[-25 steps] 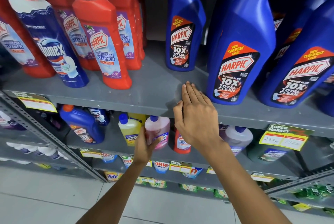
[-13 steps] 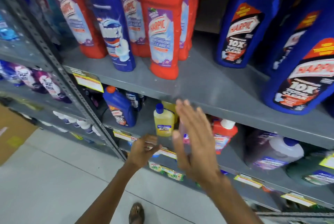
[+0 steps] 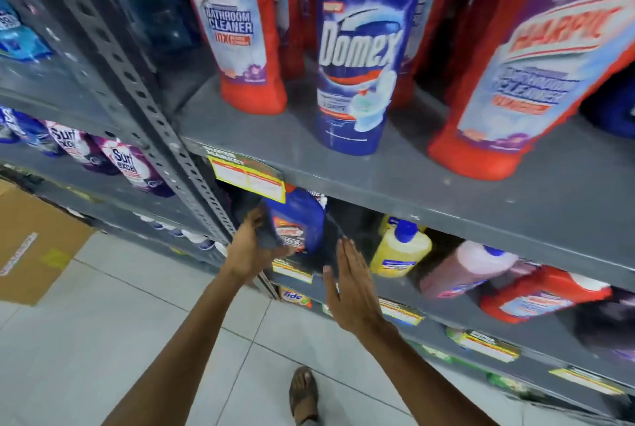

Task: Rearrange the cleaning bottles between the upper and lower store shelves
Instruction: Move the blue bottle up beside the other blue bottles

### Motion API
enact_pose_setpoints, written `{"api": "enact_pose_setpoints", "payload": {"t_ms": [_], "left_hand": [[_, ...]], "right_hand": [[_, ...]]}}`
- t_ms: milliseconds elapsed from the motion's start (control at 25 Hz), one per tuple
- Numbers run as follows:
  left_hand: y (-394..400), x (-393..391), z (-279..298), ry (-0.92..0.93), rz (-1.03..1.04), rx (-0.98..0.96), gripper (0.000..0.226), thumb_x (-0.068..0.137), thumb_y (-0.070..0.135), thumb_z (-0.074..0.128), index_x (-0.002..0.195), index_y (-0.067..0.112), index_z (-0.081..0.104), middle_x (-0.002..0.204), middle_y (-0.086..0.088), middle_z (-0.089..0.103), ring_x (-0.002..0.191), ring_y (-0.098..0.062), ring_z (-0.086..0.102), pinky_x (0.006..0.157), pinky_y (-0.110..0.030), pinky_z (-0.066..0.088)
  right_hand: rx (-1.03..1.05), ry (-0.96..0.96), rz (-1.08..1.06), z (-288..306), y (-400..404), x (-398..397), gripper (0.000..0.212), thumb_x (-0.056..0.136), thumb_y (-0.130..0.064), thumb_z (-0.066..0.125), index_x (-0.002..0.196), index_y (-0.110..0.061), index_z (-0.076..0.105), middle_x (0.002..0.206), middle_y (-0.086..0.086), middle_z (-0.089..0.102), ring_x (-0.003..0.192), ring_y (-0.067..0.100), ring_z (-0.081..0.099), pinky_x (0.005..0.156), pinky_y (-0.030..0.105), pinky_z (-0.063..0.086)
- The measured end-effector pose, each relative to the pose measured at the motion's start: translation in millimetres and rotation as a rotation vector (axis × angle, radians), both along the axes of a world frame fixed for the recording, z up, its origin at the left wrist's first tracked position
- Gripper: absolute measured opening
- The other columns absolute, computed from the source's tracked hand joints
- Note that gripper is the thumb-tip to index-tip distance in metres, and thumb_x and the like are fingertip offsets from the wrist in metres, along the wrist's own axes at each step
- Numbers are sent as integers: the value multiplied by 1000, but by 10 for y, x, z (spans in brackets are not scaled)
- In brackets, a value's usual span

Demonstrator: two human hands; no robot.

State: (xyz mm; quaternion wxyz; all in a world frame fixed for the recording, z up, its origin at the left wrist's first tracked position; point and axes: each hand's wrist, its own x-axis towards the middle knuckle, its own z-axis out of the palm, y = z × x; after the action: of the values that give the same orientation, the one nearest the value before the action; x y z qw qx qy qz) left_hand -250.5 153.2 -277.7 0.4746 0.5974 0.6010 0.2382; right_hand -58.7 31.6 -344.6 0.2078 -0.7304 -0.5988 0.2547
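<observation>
On the lower shelf [image 3: 446, 308] stands a blue Harpic bottle [image 3: 302, 219], just under a yellow price tag. My left hand [image 3: 252, 247] curls around its left side; a dark blurred patch hides the fingertips. My right hand [image 3: 350, 288] is flat with fingers apart, empty, in front of the lower shelf edge to the right of that bottle. Further right on this shelf are a yellow bottle [image 3: 400, 250], a tilted pink bottle [image 3: 464, 271] and a red bottle [image 3: 543, 298] on its side. The upper shelf [image 3: 412, 192] carries a red Harpic bottle [image 3: 240, 30], a blue Domex bottle [image 3: 357, 58] and another red Harpic bottle [image 3: 536, 64].
A perforated grey upright [image 3: 137, 92] runs diagonally just left of my left hand. Surf Excel packs [image 3: 127, 164] fill the neighbouring rack. A cardboard box [image 3: 31, 236] lies on the tiled floor at the left. My sandalled foot [image 3: 304, 394] is below, close to the rack.
The view has swung left and down. My right hand came off the upper shelf edge and dropped to the lower shelf. My left hand moved left from the pink bottle to the blue Harpic bottle.
</observation>
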Motion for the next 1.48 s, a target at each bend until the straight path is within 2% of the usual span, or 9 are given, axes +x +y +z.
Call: {"api": "enact_pose_setpoints", "payload": {"t_ms": [80,200,280,440,640,960,1080,1240,1480], "left_hand": [[189,36,-33,-120,-107,-98,80,78,-23,82,148,-12,44,147,-30,60,128,-40,62,103,-52,61],[335,61,-136,-163,-174,-134,67,77,-32,76,139,-20,52,139,-41,64,115,-35,66,77,-19,67],[379,29,-208,-184,-154,-128,64,77,-28,79,136,-18,56,134,-36,69,113,-34,68,78,-18,65],[373,-21,-295,-205,-106,-123,58,73,-29,80,126,-14,60,98,-4,85,93,-19,80,87,-41,63],[-67,-110,-106,-284,-95,2,53,69,-15,91,117,-14,71,114,-33,80,106,-49,78,96,-64,62],[-1111,136,874,-311,-221,125,53,58,-1,99,108,-3,78,104,-21,84,99,-45,76,87,-52,65],[-1431,398,1382,-458,-195,174,59,51,15,106,104,9,80,97,-11,87,94,-39,81,77,-34,69],[-1655,930,2168,-615,-322,356,67,57,29,104,118,18,76,110,-4,86,99,-19,82,88,-31,66],[-1685,1910,2812,-809,-375,451,61,68,20,99,121,33,73,115,7,85,104,-9,80,86,-25,66]], "right_hand": [[-47,-91,29,-200,178,-49,65,114,-29,37,169,-3,15,182,14,9,171,27,8,140,41,6],[-73,-256,33,-383,287,-133,66,111,-31,19,169,-1,10,182,14,5,171,28,4,140,47,9],[-43,-317,7,-438,289,-173,70,107,-34,12,169,-1,13,182,14,9,170,28,9,139,49,16],[-1,-354,-11,-541,288,-183,67,108,-31,21,168,-1,19,181,14,16,169,29,15,138,48,18],[-13,-163,31,-456,212,-123,65,111,-21,36,170,-4,13,182,12,7,171,26,7,139,37,-2],[420,199,-70,635,-1020,203,54,114,-36,28,161,-18,47,172,-8,44,161,6,37,132,30,33],[670,250,-84,1252,-1406,550,55,116,-36,25,159,-14,49,170,-6,47,159,17,44,131,32,35],[949,130,-156,2061,-1710,1245,53,111,-21,31,161,-8,45,171,5,47,161,30,42,131,46,34],[649,-222,-359,2629,-1745,2087,56,112,-30,32,163,-10,41,173,1,39,164,17,35,135,36,27]]}}
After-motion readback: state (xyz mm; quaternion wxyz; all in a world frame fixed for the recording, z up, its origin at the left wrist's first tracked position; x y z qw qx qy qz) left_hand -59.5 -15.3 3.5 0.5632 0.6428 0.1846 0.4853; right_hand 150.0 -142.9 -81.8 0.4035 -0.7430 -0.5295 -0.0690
